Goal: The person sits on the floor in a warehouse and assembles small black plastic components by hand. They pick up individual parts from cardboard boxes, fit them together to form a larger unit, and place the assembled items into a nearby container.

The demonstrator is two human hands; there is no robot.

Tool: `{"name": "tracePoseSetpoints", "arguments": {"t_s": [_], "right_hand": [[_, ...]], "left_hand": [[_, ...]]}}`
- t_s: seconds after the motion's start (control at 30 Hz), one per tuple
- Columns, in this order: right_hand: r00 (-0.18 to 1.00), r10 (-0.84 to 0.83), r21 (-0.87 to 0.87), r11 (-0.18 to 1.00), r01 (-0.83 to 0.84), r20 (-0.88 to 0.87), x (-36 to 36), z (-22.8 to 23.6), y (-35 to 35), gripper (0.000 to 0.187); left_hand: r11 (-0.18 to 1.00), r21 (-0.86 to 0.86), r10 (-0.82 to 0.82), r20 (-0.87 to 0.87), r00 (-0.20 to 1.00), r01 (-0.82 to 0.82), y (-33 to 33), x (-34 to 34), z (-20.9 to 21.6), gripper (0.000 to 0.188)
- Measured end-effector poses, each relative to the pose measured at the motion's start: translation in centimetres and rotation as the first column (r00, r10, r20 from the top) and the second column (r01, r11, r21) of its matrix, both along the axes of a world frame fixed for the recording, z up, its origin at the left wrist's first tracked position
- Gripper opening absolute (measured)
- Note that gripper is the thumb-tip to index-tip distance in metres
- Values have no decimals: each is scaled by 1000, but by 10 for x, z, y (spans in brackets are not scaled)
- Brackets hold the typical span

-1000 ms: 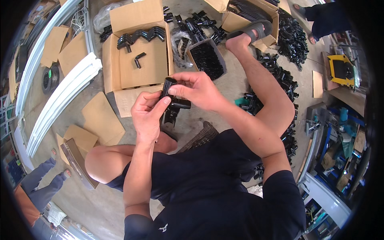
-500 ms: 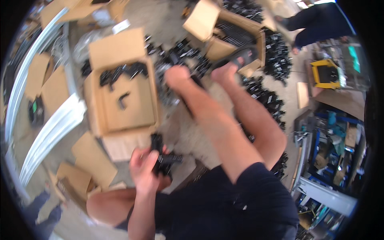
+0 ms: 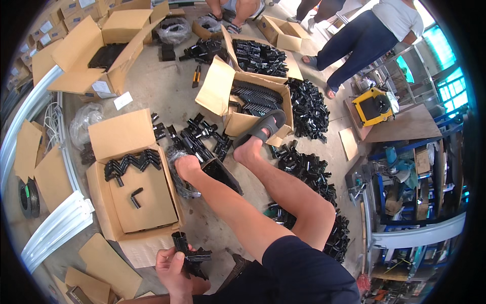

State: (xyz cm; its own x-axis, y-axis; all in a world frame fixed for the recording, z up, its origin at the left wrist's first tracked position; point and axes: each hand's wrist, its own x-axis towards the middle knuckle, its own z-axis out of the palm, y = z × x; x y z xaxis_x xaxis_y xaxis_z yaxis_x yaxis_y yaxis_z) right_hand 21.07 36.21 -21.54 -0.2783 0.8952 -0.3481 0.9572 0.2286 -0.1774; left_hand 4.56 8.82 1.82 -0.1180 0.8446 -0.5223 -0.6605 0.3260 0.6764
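My left hand [image 3: 172, 266], low in the view, is closed around several black pipe fittings [image 3: 188, 253]; their tube-like ends stick up and to the right. My right arm stretches forward, and my right hand [image 3: 188, 166] rests among clear plastic wrap [image 3: 178, 186] and loose black fittings [image 3: 195, 143]. Its fingers are hidden behind the back of the hand. Between the hands stands an open carton [image 3: 144, 202]. Inside it a row of black elbow fittings [image 3: 132, 163] lies along the far side, with a single elbow [image 3: 135, 197] on the cardboard.
Piles of black fittings [image 3: 309, 109] spread to the right, around my sandalled foot [image 3: 260, 129]. Beyond it an open box [image 3: 286, 104] holds stacked fittings. White plastic-wrapped strips [image 3: 58, 233] lie left. Another person in dark trousers [image 3: 362, 43] stands far right, near a yellow-framed device [image 3: 373, 106].
The view has tilted up, showing more of the far floor and people. My left hand still holds the black fittings; my right hand stays at the loose pile.
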Motion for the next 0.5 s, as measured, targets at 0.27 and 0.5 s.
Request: {"name": "tracePoseSetpoints", "arguments": {"t_s": [0.27,0.5], "right_hand": [[652,-334,-192,940,281,-681,14,89,-62,24],[179,-641,-655,755,-29,-747,70,204,-138,11]], "left_hand": [[989,125,79,36,996,-83,-1,2,15,15],[984,160,80,12,997,-81,-10,5,29,13]]}}
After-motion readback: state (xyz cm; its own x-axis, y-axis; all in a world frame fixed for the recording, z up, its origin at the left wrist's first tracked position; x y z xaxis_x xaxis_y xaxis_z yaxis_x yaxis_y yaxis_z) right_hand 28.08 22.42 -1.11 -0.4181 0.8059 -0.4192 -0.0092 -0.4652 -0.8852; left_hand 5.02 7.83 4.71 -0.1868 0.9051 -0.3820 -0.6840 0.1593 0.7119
